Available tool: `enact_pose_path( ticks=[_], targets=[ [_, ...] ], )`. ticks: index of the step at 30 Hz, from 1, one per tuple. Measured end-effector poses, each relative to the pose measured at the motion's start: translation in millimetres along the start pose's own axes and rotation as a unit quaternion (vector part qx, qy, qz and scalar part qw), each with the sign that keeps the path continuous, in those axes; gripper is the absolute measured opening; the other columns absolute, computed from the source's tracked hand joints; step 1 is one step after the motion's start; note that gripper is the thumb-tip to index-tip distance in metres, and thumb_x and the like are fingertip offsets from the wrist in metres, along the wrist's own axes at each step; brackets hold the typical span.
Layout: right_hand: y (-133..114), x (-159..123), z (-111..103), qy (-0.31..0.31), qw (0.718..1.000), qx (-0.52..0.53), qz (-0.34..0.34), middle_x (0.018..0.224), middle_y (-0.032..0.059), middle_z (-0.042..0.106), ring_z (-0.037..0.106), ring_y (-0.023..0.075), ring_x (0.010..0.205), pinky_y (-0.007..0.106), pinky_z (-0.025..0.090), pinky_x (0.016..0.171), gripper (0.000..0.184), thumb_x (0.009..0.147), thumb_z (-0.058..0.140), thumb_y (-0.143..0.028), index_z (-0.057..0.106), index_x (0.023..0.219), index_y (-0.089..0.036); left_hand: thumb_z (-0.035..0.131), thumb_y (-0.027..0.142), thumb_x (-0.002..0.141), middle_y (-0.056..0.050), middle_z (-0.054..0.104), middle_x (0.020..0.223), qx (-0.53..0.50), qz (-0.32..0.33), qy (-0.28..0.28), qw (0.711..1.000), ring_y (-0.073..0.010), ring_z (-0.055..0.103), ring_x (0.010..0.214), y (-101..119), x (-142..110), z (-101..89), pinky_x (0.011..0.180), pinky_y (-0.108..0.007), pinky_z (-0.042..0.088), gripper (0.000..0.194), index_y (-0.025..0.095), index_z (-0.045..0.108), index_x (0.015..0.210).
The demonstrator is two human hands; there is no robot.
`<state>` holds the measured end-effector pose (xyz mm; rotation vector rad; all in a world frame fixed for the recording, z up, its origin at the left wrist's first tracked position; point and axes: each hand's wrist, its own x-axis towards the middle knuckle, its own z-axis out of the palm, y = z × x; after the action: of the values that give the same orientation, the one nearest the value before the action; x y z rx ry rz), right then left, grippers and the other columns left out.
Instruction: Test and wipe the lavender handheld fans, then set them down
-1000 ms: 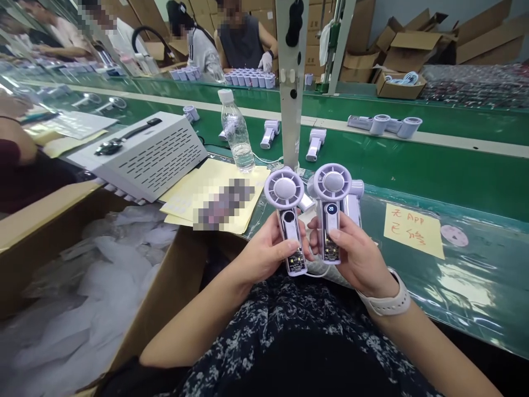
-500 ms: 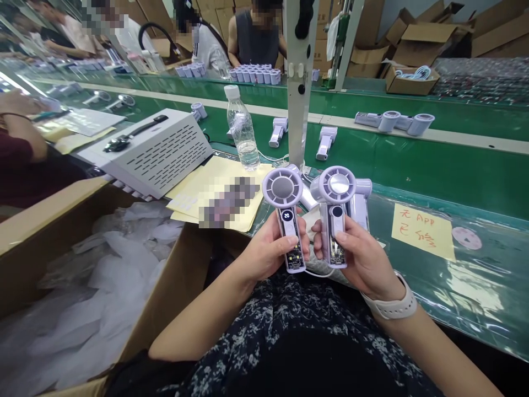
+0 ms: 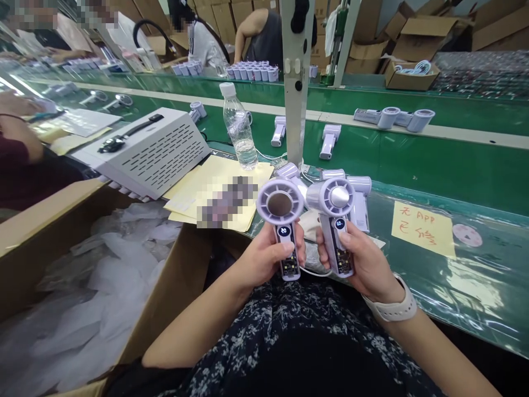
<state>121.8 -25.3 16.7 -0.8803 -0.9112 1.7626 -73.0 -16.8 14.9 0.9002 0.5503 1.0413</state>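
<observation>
My left hand [image 3: 266, 252] is wrapped round the handle of a lilac handheld fan [image 3: 288, 212], thumb on the front below a round display that reads 20. The circuit board shows through the lower handle. My right hand [image 3: 367, 260] grips a second lilac handheld fan [image 3: 320, 194] beside it, its thumb on the button strip below a lit display that seems to read 60. Both fans are held upright with their round heads close together. Just behind them, more lilac fans [image 3: 359, 205] lie on the bench, partly covered by the held ones.
A cardboard box [image 3: 165, 286] of white plastic bags stands at my left. Beyond it are a grey vented metal unit [image 3: 155, 151], a water bottle [image 3: 240, 132] and yellow paper. A metal post [image 3: 295, 99] rises ahead, before a green conveyor [image 3: 380, 157] carrying fans. Co-workers sit opposite.
The right fan's display has lit up with digits. Both fans have tilted and dropped slightly, the right head turning somewhat. Across the line, the person in grey has leaned over.
</observation>
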Motion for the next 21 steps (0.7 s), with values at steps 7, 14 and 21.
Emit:
enact_pose_path(
  ticks=[7, 14, 21],
  targets=[
    [-7, 6, 1, 0.017, 0.999, -0.005, -0.028, 0.075, 0.0028, 0.067, 0.06, 0.0142, 0.061, 0.026, 0.052, 0.056, 0.031, 0.087, 0.071, -0.048, 0.065, 0.094, -0.019, 0.078, 0.034, 0.084, -0.001, 0.061, 0.092, 0.048, 0.027, 0.03, 0.998, -0.0154, 0.065, 0.075, 6, -5, -2.5, 0.07, -0.032, 0.056, 0.036, 0.022, 0.055, 0.109],
    [0, 7, 6, 0.016, 1.0, 0.015, -0.008, 0.086, 0.0037, 0.068, 0.062, 0.0134, 0.064, 0.025, 0.053, 0.055, 0.032, 0.084, 0.076, -0.048, 0.066, 0.094, -0.019, 0.08, 0.034, 0.08, 0.001, 0.061, 0.088, 0.016, 0.014, 0.074, 0.997, -0.0142, 0.063, 0.069, 5, -3, -1.7, 0.063, -0.029, 0.054, 0.044, 0.021, 0.053, 0.111],
    [6, 6, 4, 0.006, 0.999, 0.022, -0.022, 0.093, 0.0043, 0.068, 0.063, 0.0137, 0.066, 0.025, 0.053, 0.055, 0.028, 0.087, 0.074, -0.045, 0.067, 0.095, -0.02, 0.079, 0.036, 0.08, -0.001, 0.065, 0.088, 0.045, 0.034, 0.063, 0.996, -0.018, 0.067, 0.071, 4, 0, -2.5, 0.062, -0.031, 0.053, 0.042, 0.02, 0.056, 0.112]
  ],
)
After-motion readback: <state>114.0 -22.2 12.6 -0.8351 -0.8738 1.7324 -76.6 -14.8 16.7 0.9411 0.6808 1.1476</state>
